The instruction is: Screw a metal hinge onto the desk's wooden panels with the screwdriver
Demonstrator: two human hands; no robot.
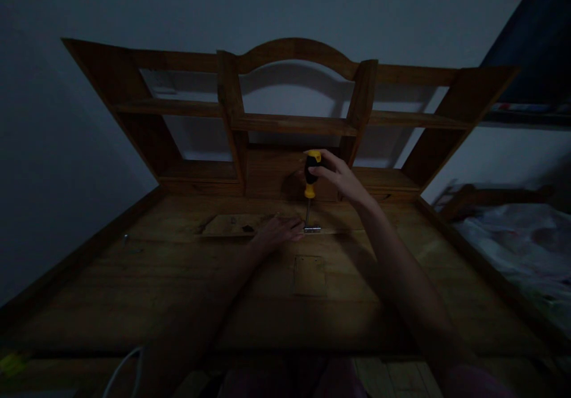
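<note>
Right hand (336, 175) clamped on the handle of a yellow-and-black screwdriver (311, 178), thumb and fingers around it near the top. Screwdriver stood nearly upright above the middle of the wooden desk (98, 291), shaft pointing down. Tip sat at the left end of a small shiny metal hinge (313, 229); too dim to tell exact contact. Hinge lay at the front edge of a narrow wooden board (229, 224), which was flat on the desk, long side running left to right. Left hand (279, 231) lay palm down on the board, just left of the hinge, fingers toward it; cannot tell if its fingers pinched anything. Board had a dark mark (248, 228) left of that hand. A square panel (310, 276) with 2 small dark dots was set in the desktop, nearer the person than the hinge. A small metal piece (125, 239) lay well apart on the left side of the desk. Wooden hutch (294, 124) with 3 bays and an arched top rail rose at the back, pale wall (178, 5) behind
</note>
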